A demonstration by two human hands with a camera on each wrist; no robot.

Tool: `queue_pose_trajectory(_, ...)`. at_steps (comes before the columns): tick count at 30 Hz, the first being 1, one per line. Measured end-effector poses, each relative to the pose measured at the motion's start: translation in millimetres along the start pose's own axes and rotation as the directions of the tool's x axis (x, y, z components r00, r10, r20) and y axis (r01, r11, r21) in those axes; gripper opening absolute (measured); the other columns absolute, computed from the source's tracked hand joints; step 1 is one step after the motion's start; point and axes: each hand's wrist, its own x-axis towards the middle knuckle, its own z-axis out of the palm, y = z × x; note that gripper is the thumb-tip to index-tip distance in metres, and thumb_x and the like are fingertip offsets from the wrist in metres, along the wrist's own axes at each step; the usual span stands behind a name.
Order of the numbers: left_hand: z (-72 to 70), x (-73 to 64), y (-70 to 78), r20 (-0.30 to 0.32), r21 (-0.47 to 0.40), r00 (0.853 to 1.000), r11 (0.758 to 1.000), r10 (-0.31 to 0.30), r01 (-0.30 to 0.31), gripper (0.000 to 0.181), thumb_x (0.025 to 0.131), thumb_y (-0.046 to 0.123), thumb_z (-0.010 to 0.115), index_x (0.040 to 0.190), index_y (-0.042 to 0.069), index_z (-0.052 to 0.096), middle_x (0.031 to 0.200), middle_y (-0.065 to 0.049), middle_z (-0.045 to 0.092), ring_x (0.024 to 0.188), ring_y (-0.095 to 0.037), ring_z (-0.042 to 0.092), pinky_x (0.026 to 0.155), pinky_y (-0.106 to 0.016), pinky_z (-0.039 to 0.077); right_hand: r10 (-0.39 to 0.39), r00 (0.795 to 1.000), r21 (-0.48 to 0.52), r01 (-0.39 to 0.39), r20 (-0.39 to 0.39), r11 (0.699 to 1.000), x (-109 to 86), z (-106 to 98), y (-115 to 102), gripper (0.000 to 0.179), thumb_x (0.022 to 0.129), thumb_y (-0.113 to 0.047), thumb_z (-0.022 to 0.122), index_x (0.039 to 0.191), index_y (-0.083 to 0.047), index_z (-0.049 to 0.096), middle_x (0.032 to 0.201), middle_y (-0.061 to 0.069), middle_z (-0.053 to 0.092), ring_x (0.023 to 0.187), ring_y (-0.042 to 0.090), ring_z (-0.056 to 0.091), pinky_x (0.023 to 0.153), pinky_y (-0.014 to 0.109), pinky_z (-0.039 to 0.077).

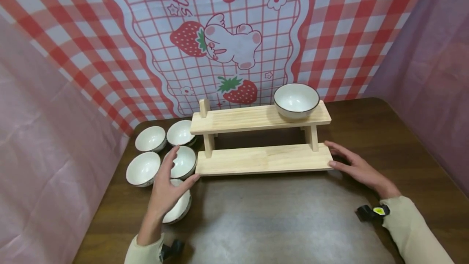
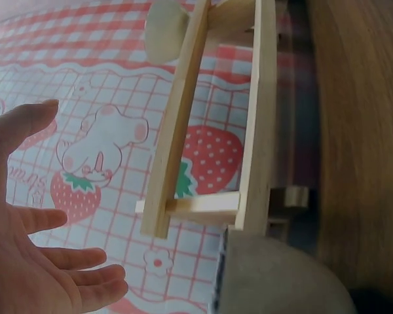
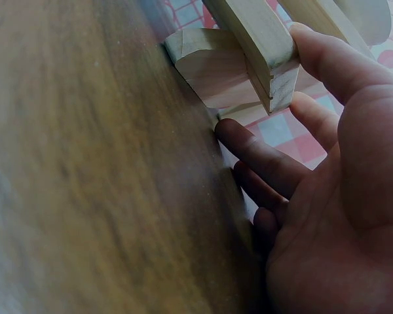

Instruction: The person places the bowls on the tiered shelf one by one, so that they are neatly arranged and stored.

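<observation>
A two-tier wooden shelf (image 1: pixel 256 161) stands on the table. One white bowl with a dark rim (image 1: pixel 296 102) sits on the right part of its upper board. My right hand (image 1: pixel 360 171) is at the lower board's right end, its thumb (image 3: pixel 327 55) and a finger touching the board's end without curling round it. Fingers spread, my left hand (image 1: pixel 164 194) hovers over the bowls beside the shelf's left end. In the left wrist view, that hand (image 2: pixel 33 261) appears apart from the shelf and holds nothing.
Several white bowls stand left of the shelf, among them a back-left bowl (image 1: pixel 150 138) and a front bowl (image 1: pixel 179 207) partly hidden by the left hand. A strawberry-patterned cloth (image 1: pixel 234 44) hangs behind the brown table (image 1: pixel 275 215). Pink cloth (image 1: pixel 33 133) borders the left side.
</observation>
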Motion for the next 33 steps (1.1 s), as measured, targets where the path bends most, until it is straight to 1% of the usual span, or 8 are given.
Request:
queue_pose_trajectory(2, -2.9, -2.6, -3.1, -0.012, 0.002, 1.000, 1.000, -0.007, 0.007, 0.085, 0.078, 0.022, 0.083, 0.151, 0.010, 0.040, 0.155, -0.015, 0.045, 0.138, -0.037, 0.045, 0.109, -0.056, 0.039, -0.002, 1.000, -0.002, 0.002, 0.000, 1.000, 0.0, 0.5, 0.1, 0.062, 0.102, -0.028, 0.057, 0.158, -0.024, 0.030, 0.153, 0.014, 0.040, 0.119, -0.017, 0.035, 0.089, 0.019, 0.042)
queue_pose_trajectory(5, -5.9, -7.5, -8.4, -0.031, 0.012, 0.999, 1.000, -0.018, 0.019, 0.084, 0.077, 0.021, 0.083, 0.150, 0.011, 0.042, 0.153, -0.015, 0.047, 0.136, -0.037, 0.047, 0.106, -0.051, 0.041, 0.003, 1.000, -0.003, -0.003, 0.004, 1.000, 0.1, 1.3, -0.2, 0.062, 0.102, -0.028, 0.057, 0.158, -0.024, 0.030, 0.153, 0.014, 0.040, 0.118, -0.016, 0.034, 0.090, 0.022, 0.043)
queue_pose_trajectory(10, -9.1, -16.3, -16.6, -0.063, 0.043, 0.997, 0.998, -0.032, 0.035, 0.084, 0.076, 0.020, 0.083, 0.149, 0.010, 0.044, 0.151, -0.015, 0.050, 0.133, -0.036, 0.050, 0.104, -0.029, 0.039, 0.010, 1.000, 0.001, -0.010, 0.011, 1.000, 0.4, 1.7, -1.6, 0.062, 0.102, -0.029, 0.056, 0.158, -0.023, 0.029, 0.154, 0.017, 0.039, 0.118, -0.016, 0.034, 0.093, 0.033, 0.043)
queue_pose_trajectory(13, -11.6, -20.4, -20.8, -0.075, 0.049, 0.996, 0.998, -0.037, 0.041, 0.083, 0.076, 0.019, 0.084, 0.149, 0.009, 0.045, 0.150, -0.016, 0.051, 0.133, -0.037, 0.050, 0.103, -0.015, 0.035, 0.008, 1.000, 0.003, -0.008, 0.010, 1.000, 0.6, 1.5, -1.9, 0.062, 0.102, -0.029, 0.056, 0.158, -0.024, 0.029, 0.154, 0.016, 0.039, 0.118, -0.016, 0.034, 0.092, 0.028, 0.043)
queue_pose_trajectory(22, -17.7, -33.1, -30.6, -0.091, 0.046, 0.993, 0.996, -0.072, 0.076, 0.079, 0.075, 0.016, 0.083, 0.146, 0.005, 0.047, 0.147, -0.019, 0.053, 0.126, -0.036, 0.051, 0.097, 0.002, 0.026, -0.006, 1.000, 0.005, 0.006, 0.003, 1.000, 0.5, 0.9, -1.6, 0.062, 0.102, -0.028, 0.057, 0.158, -0.022, 0.030, 0.150, -0.008, 0.039, 0.118, -0.018, 0.034, 0.088, 0.015, 0.041)
queue_pose_trajectory(25, -19.3, -37.2, -35.0, -0.091, 0.066, 0.992, 0.993, -0.093, 0.099, 0.079, 0.075, 0.018, 0.084, 0.145, 0.006, 0.048, 0.146, -0.020, 0.053, 0.128, -0.036, 0.051, 0.098, 0.000, 0.026, -0.011, 1.000, 0.006, 0.011, 0.000, 1.000, 0.5, 1.0, -1.7, 0.062, 0.102, -0.027, 0.057, 0.158, -0.021, 0.030, 0.148, -0.013, 0.038, 0.118, -0.018, 0.034, 0.088, 0.015, 0.041)
queue_pose_trajectory(30, -21.1, -44.7, -40.7, -0.074, 0.116, 0.989, 0.984, -0.126, 0.134, 0.079, 0.075, 0.022, 0.084, 0.144, 0.007, 0.048, 0.147, -0.018, 0.052, 0.135, -0.034, 0.048, 0.105, -0.015, 0.028, -0.021, 1.000, 0.007, 0.021, -0.003, 1.000, 0.4, 1.1, -0.7, 0.062, 0.102, -0.026, 0.057, 0.158, -0.021, 0.030, 0.142, -0.024, 0.036, 0.119, -0.018, 0.035, 0.087, 0.014, 0.041)
queue_pose_trajectory(33, -21.2, -48.4, -43.6, -0.074, 0.127, 0.989, 0.983, -0.127, 0.135, 0.078, 0.075, 0.022, 0.084, 0.142, 0.006, 0.050, 0.147, -0.019, 0.052, 0.136, -0.035, 0.047, 0.106, -0.011, 0.025, -0.029, 1.000, 0.014, 0.029, -0.007, 0.999, 0.2, 0.9, 0.3, 0.062, 0.102, -0.025, 0.057, 0.158, -0.021, 0.030, 0.140, -0.029, 0.035, 0.119, -0.018, 0.035, 0.087, 0.013, 0.041)
